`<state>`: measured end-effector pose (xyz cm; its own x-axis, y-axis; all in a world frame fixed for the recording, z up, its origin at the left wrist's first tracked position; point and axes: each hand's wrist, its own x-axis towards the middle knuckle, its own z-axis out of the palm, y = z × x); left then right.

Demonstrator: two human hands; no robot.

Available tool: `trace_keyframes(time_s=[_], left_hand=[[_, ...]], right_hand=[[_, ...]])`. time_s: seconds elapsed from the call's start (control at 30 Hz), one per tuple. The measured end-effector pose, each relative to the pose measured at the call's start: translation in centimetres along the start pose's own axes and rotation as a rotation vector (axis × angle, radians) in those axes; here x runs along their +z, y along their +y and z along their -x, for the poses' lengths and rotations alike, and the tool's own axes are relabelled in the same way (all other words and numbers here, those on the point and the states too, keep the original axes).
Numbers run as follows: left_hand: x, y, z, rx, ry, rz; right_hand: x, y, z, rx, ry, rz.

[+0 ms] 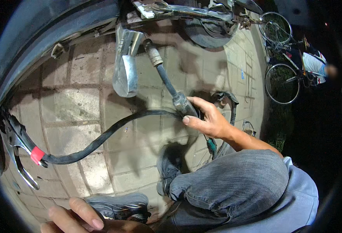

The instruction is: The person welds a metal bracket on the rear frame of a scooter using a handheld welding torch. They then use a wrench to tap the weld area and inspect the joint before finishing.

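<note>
My right hand (211, 120) is wrapped round the dark grey grip (182, 104) of a rod-shaped tool. From the grip a blue-grey shaft leads up to a pale collar (154, 54) with a dark tip. A thick black cable (112, 130) curves from beside this hand to a chrome spring clamp (19, 149) with red tape at the far left. The clamp's jaws are in shadow near a dark blue body panel (62, 27). At the lower left my left hand (76, 215) has its fingers loosely bent and apart, with nothing visible in them; its palm is partly cut off.
A shiny, bent metal plate (126, 66) hangs left of the tool tip. Metal vehicle parts (190, 11) run along the top. Paving tiles (76, 105) lie beneath, with my shoes (120, 206) on them. At the right are a bicycle (283, 73) and another person (314, 64).
</note>
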<state>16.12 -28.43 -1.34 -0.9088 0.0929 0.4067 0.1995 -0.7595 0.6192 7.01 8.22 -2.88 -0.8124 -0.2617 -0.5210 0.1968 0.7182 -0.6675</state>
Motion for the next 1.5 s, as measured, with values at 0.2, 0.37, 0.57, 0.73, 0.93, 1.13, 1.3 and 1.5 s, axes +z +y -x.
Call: trace_keyframes(time_s=[0.2,0.37,0.57,0.73,0.93,1.13,1.3,1.5], left_hand=[[0.9,-0.1,-0.7,-0.053,0.040,-0.044],[2.8,0.2,-0.4,0.000,0.210,-0.153],[3.1,0.8,-1.0,-0.002,0.245,-0.125],[3.2,0.4,-1.6,0.011,0.332,-0.045],[4.0,-1.0,-4.6,-0.044,0.561,0.030],[4.5,-2.0,-7.9,-0.460,-0.305,-1.116],[3.3,-2.4,-9.4,-0.166,-0.714,-1.701],[0.6,-6.8,-9.8,-0.043,-0.609,-1.895]], right_hand=[[1.0,-1.4,-0.5,-0.012,0.050,-0.024],[2.3,-2.6,-1.4,-0.049,0.086,0.021],[4.0,-3.3,-1.7,-0.037,0.163,-0.078],[4.7,-5.6,-2.3,0.034,0.153,-0.203],[4.3,-6.7,-2.5,0.114,0.092,-0.269],[2.2,-10.6,-1.0,0.269,0.039,-0.059],[6.9,-7.2,-2.9,-0.024,0.379,-0.137],[10.6,-8.1,-2.7,-0.012,0.446,-0.251]])
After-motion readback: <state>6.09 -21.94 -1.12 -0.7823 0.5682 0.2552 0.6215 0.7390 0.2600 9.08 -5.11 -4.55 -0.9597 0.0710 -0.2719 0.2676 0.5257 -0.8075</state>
